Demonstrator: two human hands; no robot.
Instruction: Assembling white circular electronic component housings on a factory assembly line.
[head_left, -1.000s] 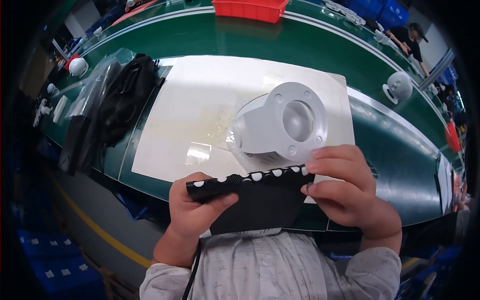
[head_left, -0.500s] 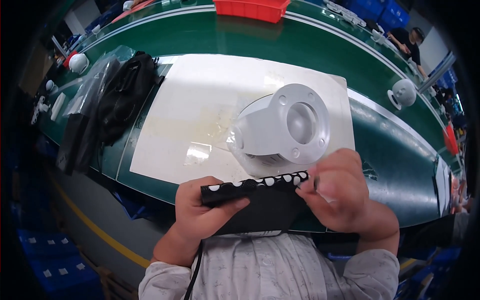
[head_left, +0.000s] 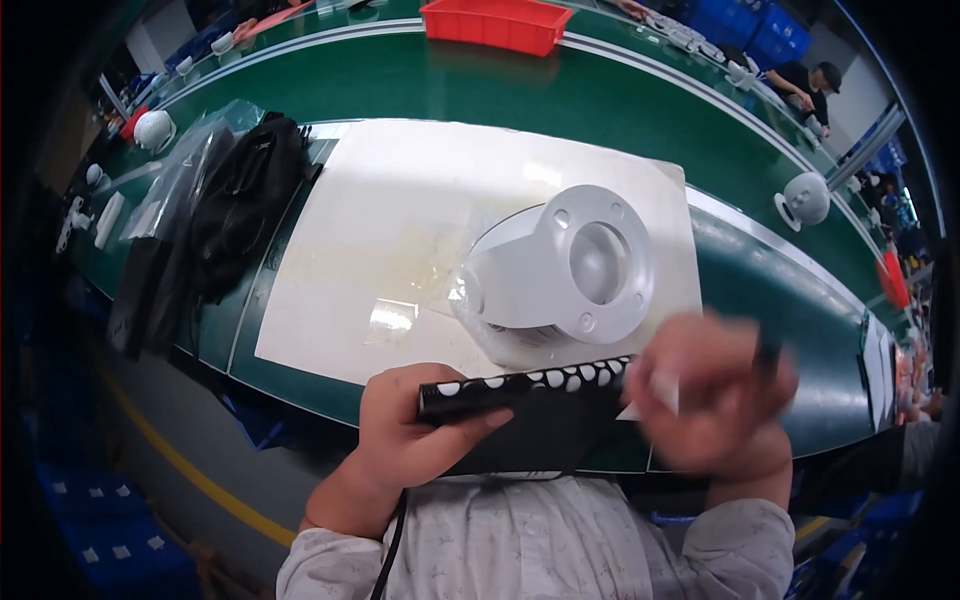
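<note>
My left hand (head_left: 405, 420) is closed around the left end of a black, flat piece (head_left: 470, 402), whose top edge carries a row of white round dots (head_left: 555, 379). Its black face hangs down in front of my shirt. At the right end of that piece, my right hand (head_left: 715, 400) is blurred by motion, its fingers curled in. A small white bit shows at its fingers and a dark bit at its far side; neither is clear enough to name. Just beyond both hands, a white rounded housing (head_left: 515, 270) with a ring-shaped flange lies tilted on clear plastic film.
A white board (head_left: 340, 240) covers the green bench. On its left lie a black bag (head_left: 250, 200) and clear plastic bags (head_left: 185, 185). A red bin (head_left: 495, 25) stands at the far side, a white round device (head_left: 803, 200) at the right. Another person (head_left: 810, 90) works far right.
My right hand has moved to the right and become blurred. The dotted black piece, with my left hand, has shifted slightly right and down in the view.
</note>
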